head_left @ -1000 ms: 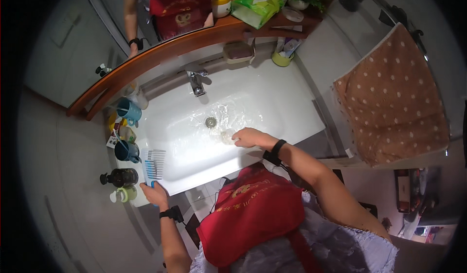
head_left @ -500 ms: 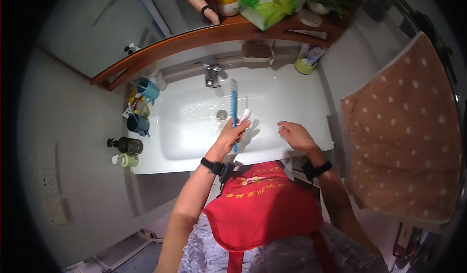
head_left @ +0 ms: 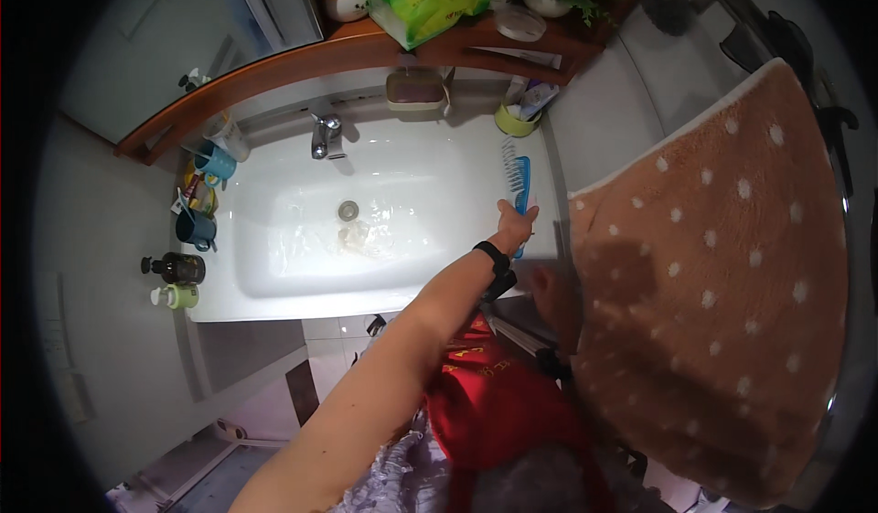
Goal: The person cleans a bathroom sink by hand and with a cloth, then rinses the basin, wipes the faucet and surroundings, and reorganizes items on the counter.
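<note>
A blue comb with a row of teeth is gripped in my left hand, stretched over the right side of the white sink. A sliver of something pale and pinkish shows beside the comb, too small to name. My right hand is in shadow below it, beside the brown towel with white dots. Its fingers are dim and smeared. Shallow water lies around the drain.
Two blue cups and pump bottles line the sink's left rim. The faucet, a soap dish and a green holder stand behind. Tissues sit on the wooden shelf.
My view has shifted right. My left hand has carried the comb from the middle of the sink to its right side. My right hand has moved down and right, near the towel.
</note>
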Available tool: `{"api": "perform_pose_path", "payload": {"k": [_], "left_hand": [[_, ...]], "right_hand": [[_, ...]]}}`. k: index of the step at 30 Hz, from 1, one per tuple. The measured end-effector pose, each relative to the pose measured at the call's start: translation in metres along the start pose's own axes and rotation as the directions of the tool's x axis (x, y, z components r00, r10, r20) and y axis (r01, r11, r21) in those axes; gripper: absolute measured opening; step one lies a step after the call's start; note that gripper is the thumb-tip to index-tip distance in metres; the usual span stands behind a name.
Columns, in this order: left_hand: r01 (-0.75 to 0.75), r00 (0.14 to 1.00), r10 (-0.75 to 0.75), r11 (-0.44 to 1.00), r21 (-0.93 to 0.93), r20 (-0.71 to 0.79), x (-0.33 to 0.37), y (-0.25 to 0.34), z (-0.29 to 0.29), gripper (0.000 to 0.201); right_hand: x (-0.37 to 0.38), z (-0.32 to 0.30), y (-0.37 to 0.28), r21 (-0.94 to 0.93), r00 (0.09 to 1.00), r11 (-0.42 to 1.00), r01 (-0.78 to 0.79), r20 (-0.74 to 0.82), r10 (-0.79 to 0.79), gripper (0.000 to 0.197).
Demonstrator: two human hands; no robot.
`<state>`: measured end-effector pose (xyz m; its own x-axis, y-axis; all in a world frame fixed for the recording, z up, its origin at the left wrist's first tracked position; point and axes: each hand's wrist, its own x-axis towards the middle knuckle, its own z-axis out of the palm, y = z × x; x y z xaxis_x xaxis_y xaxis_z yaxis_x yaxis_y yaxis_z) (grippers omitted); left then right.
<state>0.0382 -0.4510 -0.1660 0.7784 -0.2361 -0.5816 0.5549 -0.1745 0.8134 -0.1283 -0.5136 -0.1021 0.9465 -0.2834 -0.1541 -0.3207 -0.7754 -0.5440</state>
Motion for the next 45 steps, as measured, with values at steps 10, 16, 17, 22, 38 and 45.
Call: {"api": "perform_pose_path", "payload": {"k": [10, 16, 17, 22, 38, 45], "left_hand": [[0.057, 0.971, -0.02, 0.987, 0.15, -0.239, -0.03, 0.024, -0.015, 0.066], [-0.005, 0.945, 0.045, 0.992, 0.124, -0.324, -0.026, 0.007, -0.036, 0.058], [-0.001, 0.937, 0.041, 0.993, 0.116, -0.347, -0.025, 0.002, -0.041, 0.058], [-0.051, 0.942, 0.137, 0.96, 0.274, -0.306, -0.024, 0.0, -0.015, 0.048], [-0.185, 0.938, 0.259, 0.935, 0.301, -0.228, -0.008, -0.039, -0.027, 0.05], [0.015, 1.0, -0.013, 0.962, -0.274, 0.01, -0.052, -0.001, -0.205, 0.021]], "right_hand": [[0.016, 0.042, 0.071, -0.139, 0.963, 0.985, 0.1, -0.233, -0.131, 0.037], [0.087, 0.039, -0.007, -0.257, 0.878, 0.911, 0.322, -0.28, -0.389, 0.048], [0.104, 0.06, 0.001, -0.249, 0.874, 0.906, 0.344, -0.269, -0.405, 0.048], [0.13, 0.074, 0.054, -0.283, 0.779, 0.934, 0.22, -0.526, -0.342, 0.033], [0.125, 0.053, 0.023, 0.629, 0.987, 0.763, -0.148, 0.044, 0.155, 0.015], [0.144, 0.075, -0.035, 0.769, 0.966, 0.585, -0.258, 0.184, 0.184, 0.01]]}}
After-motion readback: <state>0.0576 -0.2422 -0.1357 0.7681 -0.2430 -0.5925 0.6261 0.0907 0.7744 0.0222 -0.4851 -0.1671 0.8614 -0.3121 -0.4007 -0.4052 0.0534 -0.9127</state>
